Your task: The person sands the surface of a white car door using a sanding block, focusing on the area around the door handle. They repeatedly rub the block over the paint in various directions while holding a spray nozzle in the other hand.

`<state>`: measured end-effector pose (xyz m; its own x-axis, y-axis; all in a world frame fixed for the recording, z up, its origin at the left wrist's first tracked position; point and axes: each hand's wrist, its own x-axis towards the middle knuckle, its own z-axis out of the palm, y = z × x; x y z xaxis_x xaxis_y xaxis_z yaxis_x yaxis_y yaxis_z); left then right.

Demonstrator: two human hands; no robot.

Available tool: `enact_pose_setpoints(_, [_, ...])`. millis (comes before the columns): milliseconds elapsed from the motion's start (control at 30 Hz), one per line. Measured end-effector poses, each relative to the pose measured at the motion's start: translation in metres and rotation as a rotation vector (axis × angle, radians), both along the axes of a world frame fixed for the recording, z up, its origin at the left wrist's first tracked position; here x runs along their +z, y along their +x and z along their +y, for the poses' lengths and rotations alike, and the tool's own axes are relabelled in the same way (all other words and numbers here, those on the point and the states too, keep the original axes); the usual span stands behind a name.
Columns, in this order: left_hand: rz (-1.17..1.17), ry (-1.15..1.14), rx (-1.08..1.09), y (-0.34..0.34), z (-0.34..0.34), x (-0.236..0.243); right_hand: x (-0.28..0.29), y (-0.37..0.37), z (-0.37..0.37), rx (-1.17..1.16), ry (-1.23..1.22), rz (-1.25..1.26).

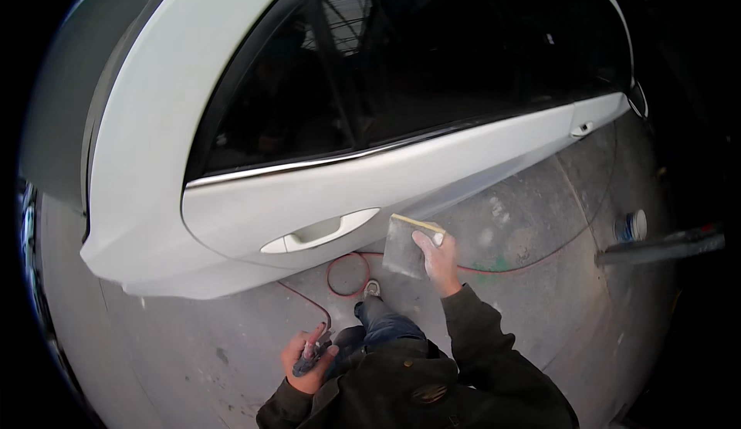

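Note:
My right hand [438,263], dusty and closed, holds a thin grey square piece [401,247] with a yellow strip along its top edge, just below a white car's rear door [455,159]. Low at the centre-left, my left hand [305,367] is wrapped round a dark air tool with pink-red on it [307,352], on a red hose [328,313]. The door's white handle [320,232] is above and left of my right hand. I cannot make out what the grey piece is made of.
The car's dark window [463,50] fills the top; a dark panel [77,74] stands at left. The hose loops on the dusty concrete floor [532,213]. A white bucket [633,226] and a dark bar [664,247] are at right. My shoe [373,290] is below the car.

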<state>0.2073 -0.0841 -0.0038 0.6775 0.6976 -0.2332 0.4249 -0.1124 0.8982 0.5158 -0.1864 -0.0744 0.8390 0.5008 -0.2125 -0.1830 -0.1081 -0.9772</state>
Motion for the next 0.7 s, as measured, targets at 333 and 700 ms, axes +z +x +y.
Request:
enact_pose_setpoints(333, [-0.037, -0.32, -0.541, 0.11, 0.035, -0.025, 0.019, -0.105, -0.076, -0.393, -0.32, -0.167])
enact_pose_setpoints(700, [0.557, -0.719, -0.912, 0.024, 0.117, -0.107, 0.015, -0.353, 0.041, -0.643, 0.302, 0.155])
